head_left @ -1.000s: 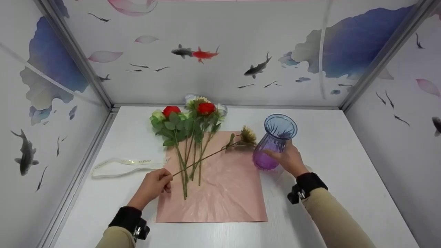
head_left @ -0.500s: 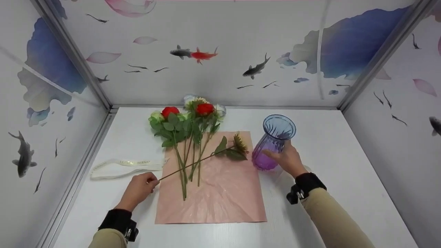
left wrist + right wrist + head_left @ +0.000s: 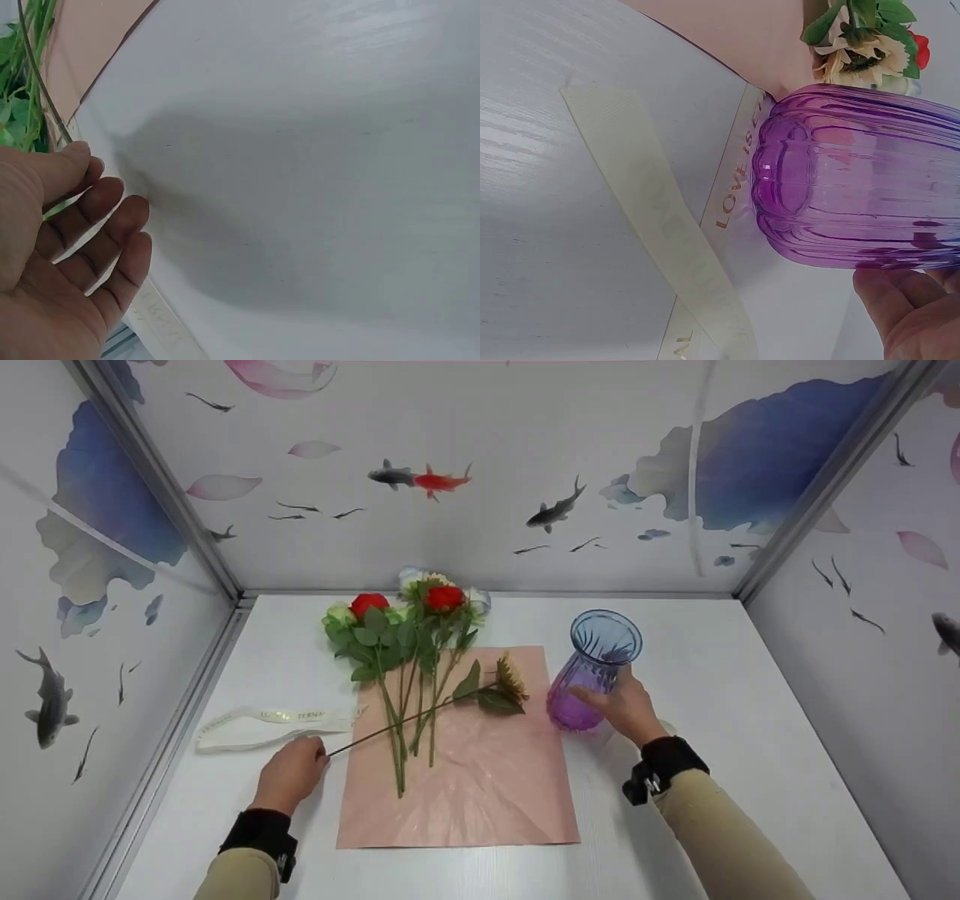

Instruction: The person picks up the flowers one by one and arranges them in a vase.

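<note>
The left hand (image 3: 291,771) is pinching a flower (image 3: 512,678) by its stem end and holding it across the paper (image 3: 487,780). The right hand (image 3: 631,706) is gripping the vase (image 3: 589,669) at the paper's edge; other flowers (image 3: 405,634) are lying farther back.

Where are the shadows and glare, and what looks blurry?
Head view: faint sheen on the pink wrapping paper; left wrist: broad soft shadow on the white tabletop beside the left hand, lettering on the ribbon blurred; right wrist: glare streaks on the white tabletop, small highlights on the ribbed vase.
</note>
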Tool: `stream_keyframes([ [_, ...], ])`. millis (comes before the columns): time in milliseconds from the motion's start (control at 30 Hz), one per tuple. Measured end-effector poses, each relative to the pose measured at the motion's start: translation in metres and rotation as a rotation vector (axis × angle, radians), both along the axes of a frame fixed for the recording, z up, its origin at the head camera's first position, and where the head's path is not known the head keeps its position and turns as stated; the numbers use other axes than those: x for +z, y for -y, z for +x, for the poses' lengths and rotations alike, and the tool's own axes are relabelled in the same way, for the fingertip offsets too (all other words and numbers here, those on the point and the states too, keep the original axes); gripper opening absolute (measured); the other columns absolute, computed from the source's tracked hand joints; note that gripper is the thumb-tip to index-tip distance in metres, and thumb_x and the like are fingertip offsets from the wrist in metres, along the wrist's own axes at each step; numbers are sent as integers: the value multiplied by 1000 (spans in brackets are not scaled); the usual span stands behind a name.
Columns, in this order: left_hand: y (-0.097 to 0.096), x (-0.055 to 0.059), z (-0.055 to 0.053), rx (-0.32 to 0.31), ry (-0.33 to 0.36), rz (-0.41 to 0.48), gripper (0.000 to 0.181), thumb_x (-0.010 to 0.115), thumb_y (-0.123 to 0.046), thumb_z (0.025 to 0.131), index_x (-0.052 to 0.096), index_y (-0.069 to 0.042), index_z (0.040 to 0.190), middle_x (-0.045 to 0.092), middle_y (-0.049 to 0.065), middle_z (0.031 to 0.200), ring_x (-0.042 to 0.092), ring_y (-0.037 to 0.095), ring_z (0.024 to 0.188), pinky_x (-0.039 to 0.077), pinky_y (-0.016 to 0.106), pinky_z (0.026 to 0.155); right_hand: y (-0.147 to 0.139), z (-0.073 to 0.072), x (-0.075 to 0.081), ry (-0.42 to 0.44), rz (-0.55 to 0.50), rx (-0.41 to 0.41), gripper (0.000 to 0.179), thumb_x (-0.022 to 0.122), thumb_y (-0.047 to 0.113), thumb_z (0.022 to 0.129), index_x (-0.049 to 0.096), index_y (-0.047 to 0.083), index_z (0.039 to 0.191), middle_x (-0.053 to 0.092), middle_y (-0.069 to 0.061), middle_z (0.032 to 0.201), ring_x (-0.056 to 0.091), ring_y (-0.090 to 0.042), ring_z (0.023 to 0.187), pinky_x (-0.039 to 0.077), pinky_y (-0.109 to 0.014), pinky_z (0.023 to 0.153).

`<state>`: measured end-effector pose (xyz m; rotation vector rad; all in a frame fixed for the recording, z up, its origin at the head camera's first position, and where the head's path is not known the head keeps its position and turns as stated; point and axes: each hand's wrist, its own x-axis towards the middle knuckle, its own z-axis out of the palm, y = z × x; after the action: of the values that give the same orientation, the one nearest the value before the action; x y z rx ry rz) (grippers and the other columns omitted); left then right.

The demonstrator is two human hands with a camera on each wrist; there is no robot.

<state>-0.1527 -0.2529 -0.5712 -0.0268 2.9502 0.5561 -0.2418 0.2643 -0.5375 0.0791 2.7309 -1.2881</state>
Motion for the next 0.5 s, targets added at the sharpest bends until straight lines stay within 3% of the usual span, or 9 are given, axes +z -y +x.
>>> stream_keyframes([
  [200, -5, 1, -2, -26, -91, -52, 9, 72, -6, 92, 67, -1, 87, 64, 11, 82, 64, 28, 76, 54, 47, 69, 1, 0, 1, 12, -17, -6, 120, 82, 58, 81, 7, 8, 161, 35, -26, 160, 36, -46, 146, 30, -61, 117],
  [500, -35, 10, -21, -88, -267, -93, 10, 73, -8, 92, 66, -1, 90, 62, 14, 85, 64, 37, 78, 54, 50, 64, 1, -1, 0, 18, -16, -8, 123, 81, 60, 80, 5, 10, 162, 32, -26, 162, 33, -46, 148, 29, -62, 117],
])
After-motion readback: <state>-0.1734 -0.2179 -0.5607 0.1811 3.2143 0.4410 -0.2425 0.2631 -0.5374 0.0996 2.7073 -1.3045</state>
